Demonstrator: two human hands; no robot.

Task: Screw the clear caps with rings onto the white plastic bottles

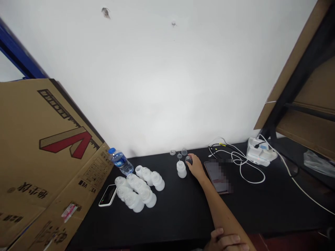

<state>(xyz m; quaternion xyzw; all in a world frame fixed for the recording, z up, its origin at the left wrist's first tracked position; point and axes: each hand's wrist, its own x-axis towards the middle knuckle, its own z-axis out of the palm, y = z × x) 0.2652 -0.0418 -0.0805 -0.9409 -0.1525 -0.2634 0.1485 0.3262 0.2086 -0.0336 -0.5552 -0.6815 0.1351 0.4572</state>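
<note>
Room: white wall (157, 80), flattened cardboard carton (47, 146) at left
Surface: black tabletop (178, 219)
Bottles: white plastic bottles (136, 190) clustered, mostly on their sides; upright bottle (181, 169) apart, just beside right hand
Right hand (195, 167): fingers curled onto small round cap (188, 160), grip unclear
Left hand (225, 240): against right forearm (218, 211), fingers loosely curled, nothing visible held

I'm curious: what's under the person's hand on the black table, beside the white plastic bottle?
A small dark round piece peeks from under the hand on the black table. The hand hides the rest of it.
</note>
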